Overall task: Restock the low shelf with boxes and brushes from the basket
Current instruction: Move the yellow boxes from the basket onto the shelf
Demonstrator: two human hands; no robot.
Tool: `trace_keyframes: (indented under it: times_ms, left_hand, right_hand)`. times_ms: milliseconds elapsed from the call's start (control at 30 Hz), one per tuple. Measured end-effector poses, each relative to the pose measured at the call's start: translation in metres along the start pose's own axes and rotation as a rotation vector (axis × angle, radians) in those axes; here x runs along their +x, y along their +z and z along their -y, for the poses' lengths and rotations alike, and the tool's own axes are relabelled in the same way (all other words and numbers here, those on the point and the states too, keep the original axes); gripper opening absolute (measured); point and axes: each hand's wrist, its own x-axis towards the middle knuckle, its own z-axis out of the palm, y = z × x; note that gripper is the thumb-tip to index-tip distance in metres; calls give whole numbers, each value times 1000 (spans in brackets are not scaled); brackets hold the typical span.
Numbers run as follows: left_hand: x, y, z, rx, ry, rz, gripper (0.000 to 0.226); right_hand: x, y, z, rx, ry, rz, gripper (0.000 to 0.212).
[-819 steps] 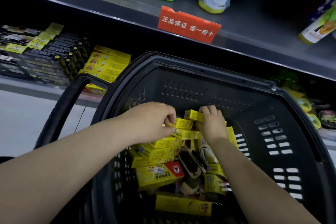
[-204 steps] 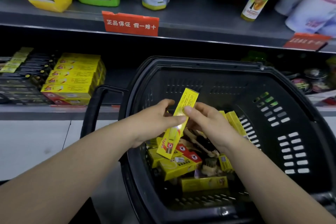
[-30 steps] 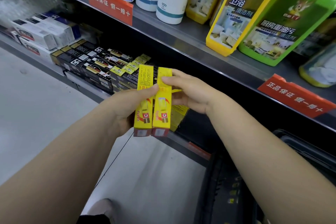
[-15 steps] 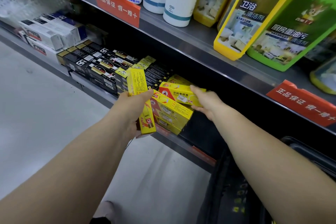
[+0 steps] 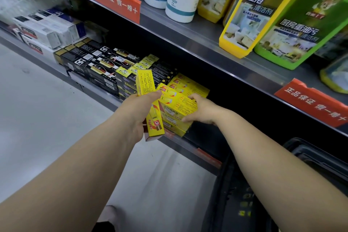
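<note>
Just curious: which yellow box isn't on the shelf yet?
The yellow box gripped in the left hand. It stands on end before the stack; the others lie flat on the low shelf, the right hand holding the top box.

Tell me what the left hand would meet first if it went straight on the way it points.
Probably the stack of yellow boxes on the low shelf, ahead of the left hand. The upright yellow box it grips would touch before the hand; depth is unclear.
</note>
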Motion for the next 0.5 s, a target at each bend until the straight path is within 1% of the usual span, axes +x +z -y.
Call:
trace_keyframes:
  times_ms: [67, 100, 167, 200, 233, 267, 300, 333, 367, 400, 433, 500]
  left_hand:
    - [-1, -1, 0, 0, -8, -3, 29]
    - [-1, -1, -1, 5, -9, -1, 23]
    - [-2, -1, -1, 59, -7, 34, 21]
    - [-4, -1, -1, 99, 0, 62, 29]
    - [-4, -1, -1, 144, 11, 94, 43]
    - [-5, -1, 0, 192, 21, 124, 58]
    - [-6, 0, 1, 244, 31, 145, 70]
    - [-8, 2, 2, 289, 47, 153, 78]
    - [-10, 4, 2, 309, 75, 146, 77]
    - [-11, 5, 1, 300, 108, 118, 72]
    - [-11, 6, 0, 268, 143, 71, 65]
    - [-6, 4, -2, 239, 206, -65, 54]
  right_hand:
    - [-6, -5, 5, -59, -22, -19, 94]
    - [-11, -8, 11, -39, -83, -52, 94]
    - [-26, -17, 28, 97, -305, -109, 97]
    - [-34, -20, 36, 115, -428, -121, 100]
    - [-41, -23, 43, 58, -531, -131, 102]
    - [-48, -25, 47, -41, -606, -149, 98]
    - [-53, -28, 50, -135, -661, -177, 89]
    - [-56, -30, 50, -195, -698, -201, 74]
    - [-59, -34, 48, -219, -715, -214, 59]
    - [-60, -37, 43, -223, -701, -217, 47]
    - [-60, -41, 36, -208, -647, -216, 41]
    - [-57, -49, 19, -138, -469, -242, 36]
